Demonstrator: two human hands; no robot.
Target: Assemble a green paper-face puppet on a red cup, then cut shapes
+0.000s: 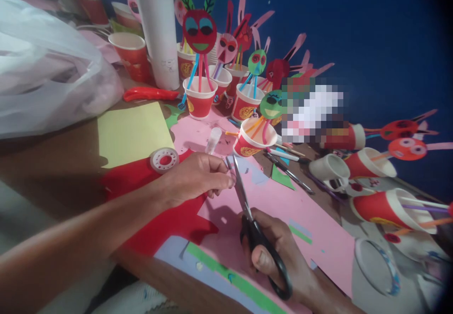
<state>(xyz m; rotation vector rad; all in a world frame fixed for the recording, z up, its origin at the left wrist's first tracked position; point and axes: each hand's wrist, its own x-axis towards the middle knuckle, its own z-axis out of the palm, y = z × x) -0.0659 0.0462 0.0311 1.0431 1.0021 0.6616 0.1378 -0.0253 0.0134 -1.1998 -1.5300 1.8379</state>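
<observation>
My right hand point(279, 245) grips black-handled scissors point(247, 210), thumb through a loop, blades pointing up and away over a pink paper sheet point(283, 210). My left hand point(198, 177) is closed in a pinch at the blade tips, holding a small piece I cannot make out. A red paper sheet point(159, 224) lies under my left wrist. A tape roll point(164, 159) sits just beyond my left hand.
Several red paper cups with straw-and-paper face figures point(200, 68) stand behind; others lie tipped at right point(385, 207). A white cylinder point(159, 30), yellow sheet point(132, 132), plastic bag point(46, 68), red tool point(148, 94), pens point(290, 172) and a big tape ring point(377, 267) surround the work.
</observation>
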